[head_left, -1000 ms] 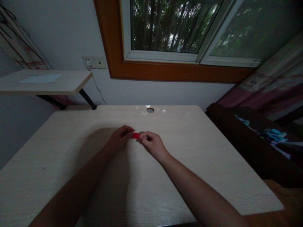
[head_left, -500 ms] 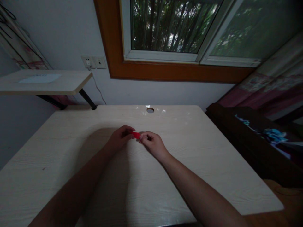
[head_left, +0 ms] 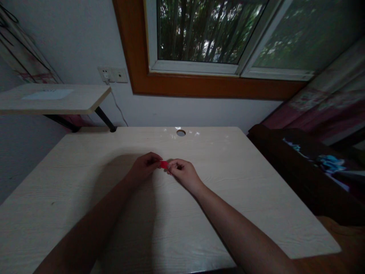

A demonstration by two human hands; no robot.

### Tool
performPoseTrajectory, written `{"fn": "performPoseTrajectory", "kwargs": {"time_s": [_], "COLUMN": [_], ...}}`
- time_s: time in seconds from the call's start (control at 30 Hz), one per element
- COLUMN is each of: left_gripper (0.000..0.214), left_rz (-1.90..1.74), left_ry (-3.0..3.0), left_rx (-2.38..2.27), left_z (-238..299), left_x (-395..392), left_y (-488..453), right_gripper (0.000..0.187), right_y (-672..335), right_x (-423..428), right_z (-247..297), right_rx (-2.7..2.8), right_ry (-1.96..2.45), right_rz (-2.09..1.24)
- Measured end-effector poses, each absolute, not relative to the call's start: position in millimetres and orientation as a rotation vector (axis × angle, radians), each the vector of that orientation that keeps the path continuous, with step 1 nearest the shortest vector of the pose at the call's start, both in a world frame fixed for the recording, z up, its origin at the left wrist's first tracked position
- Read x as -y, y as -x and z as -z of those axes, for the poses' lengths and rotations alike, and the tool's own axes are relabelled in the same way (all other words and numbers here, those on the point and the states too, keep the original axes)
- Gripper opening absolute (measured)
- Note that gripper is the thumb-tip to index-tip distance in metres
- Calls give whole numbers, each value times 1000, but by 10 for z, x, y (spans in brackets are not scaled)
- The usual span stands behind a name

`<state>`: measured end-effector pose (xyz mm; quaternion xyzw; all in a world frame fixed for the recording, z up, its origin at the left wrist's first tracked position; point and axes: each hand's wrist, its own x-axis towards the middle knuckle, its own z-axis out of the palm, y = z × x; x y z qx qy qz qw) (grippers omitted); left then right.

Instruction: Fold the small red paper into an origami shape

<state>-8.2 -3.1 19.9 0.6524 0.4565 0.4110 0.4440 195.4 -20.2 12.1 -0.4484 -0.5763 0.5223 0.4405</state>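
A small flat red piece [head_left: 164, 164], perhaps paper, is pinched between my two hands over the pale wooden desk [head_left: 228, 167]. Its exact kind is too small to make out. The fingertips of my left hand [head_left: 146, 165] grip its left end, thumb and forefinger closed together. On the other side, my right hand [head_left: 184, 171] has thumb and fingers closed on the right end. Fingers cover both ends, so only the middle shows.
A round cable hole [head_left: 181, 133] lies near the desk's back edge. At the left a raised shelf [head_left: 94, 99] on black legs carries a white sheet [head_left: 48, 94]. Dark furniture with cloth [head_left: 330, 163] stands to the right. Behind is a window [head_left: 199, 68].
Both hands keep their pinch on the small red piece. It has tilted very slightly, and the left fingertips sit a touch lower.
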Motion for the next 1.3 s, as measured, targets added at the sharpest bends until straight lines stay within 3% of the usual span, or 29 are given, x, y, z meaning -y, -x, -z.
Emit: {"fn": "performPoseTrajectory", "kwargs": {"time_s": [0.9, 1.3], "left_gripper": [30, 23], "left_rz": [-1184, -1285], "left_ry": [-1358, -1313], "left_rx": [-1003, -999], "left_z": [-210, -200], "left_x": [63, 34], "left_y": [77, 83], "right_gripper": [20, 18], "right_y": [-1965, -1960], "right_x": [162, 156], "right_z": [-121, -124], "right_rx": [1182, 1091], "right_ry": [1083, 1048], "right_rz": [-1435, -1462]}}
